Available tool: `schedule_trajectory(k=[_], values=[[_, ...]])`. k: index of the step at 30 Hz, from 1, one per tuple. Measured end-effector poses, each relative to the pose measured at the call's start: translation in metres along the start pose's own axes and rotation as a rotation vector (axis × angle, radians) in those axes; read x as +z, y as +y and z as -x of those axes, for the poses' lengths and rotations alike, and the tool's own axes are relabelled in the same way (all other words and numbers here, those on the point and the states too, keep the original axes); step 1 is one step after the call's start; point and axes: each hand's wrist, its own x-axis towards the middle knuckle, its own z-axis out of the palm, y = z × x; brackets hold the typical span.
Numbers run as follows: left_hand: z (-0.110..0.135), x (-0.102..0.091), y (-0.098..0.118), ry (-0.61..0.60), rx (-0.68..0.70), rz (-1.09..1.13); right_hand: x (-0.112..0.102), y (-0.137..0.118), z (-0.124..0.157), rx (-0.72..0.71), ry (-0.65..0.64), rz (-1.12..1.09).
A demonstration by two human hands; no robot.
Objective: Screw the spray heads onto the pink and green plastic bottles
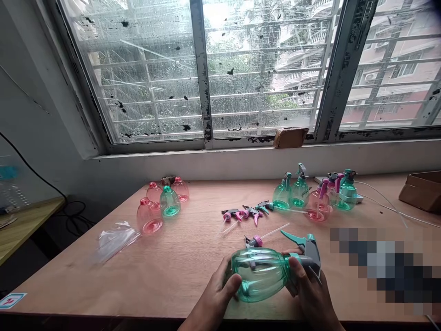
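A clear green spray bottle [260,276] lies sideways in front of me, lifted over the front of the table. My left hand [220,287] is closed around its base end. At the neck, my right hand [306,289] grips the collar of the grey and teal spray head [312,253], which sits on the bottle. Just behind the bottle lies a pink and grey spray head [255,241] with its thin tube. Farther back rest several loose spray heads [244,213], pink-grey and teal-grey.
At the left stand red bottles [149,217] and a green bottle [170,202] without spray heads, near a clear plastic bag [117,239]. Several bottles with spray heads [319,202] stand back right, by white cables. A brown box [421,192] sits at the right edge.
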Motion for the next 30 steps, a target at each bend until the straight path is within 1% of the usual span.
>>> schedule_trajectory(k=[2, 6, 10, 12, 16, 19, 24, 26, 30], values=[[-0.001, 0.002, 0.004, -0.003, -0.001, -0.024, -0.001, 0.002, -0.001, -0.019, -0.019, -0.012], [-0.001, 0.004, 0.003, 0.023, 0.040, 0.028, -0.003, 0.009, -0.005, -0.022, -0.028, -0.080], [-0.001, 0.004, 0.003, 0.051, 0.042, 0.004, -0.005, 0.013, -0.006, -0.011, -0.026, -0.064], [-0.002, 0.005, 0.005, 0.080, 0.031, -0.022, -0.005, 0.013, -0.005, -0.023, -0.047, -0.051], [-0.003, 0.005, 0.008, 0.101, -0.050, -0.018, -0.007, 0.011, -0.002, -0.056, -0.096, -0.034], [-0.003, 0.004, 0.007, 0.084, -0.030, -0.009, -0.008, 0.011, -0.002, -0.082, -0.102, -0.024], [-0.001, 0.001, -0.003, 0.014, 0.037, 0.077, -0.007, 0.009, -0.006, -0.067, -0.050, -0.008], [0.001, 0.001, -0.010, -0.010, 0.024, 0.112, -0.005, 0.006, -0.007, -0.058, -0.029, -0.003], [0.005, -0.001, -0.023, 0.001, 0.007, 0.073, -0.002, 0.002, -0.005, -0.023, 0.016, -0.025]])
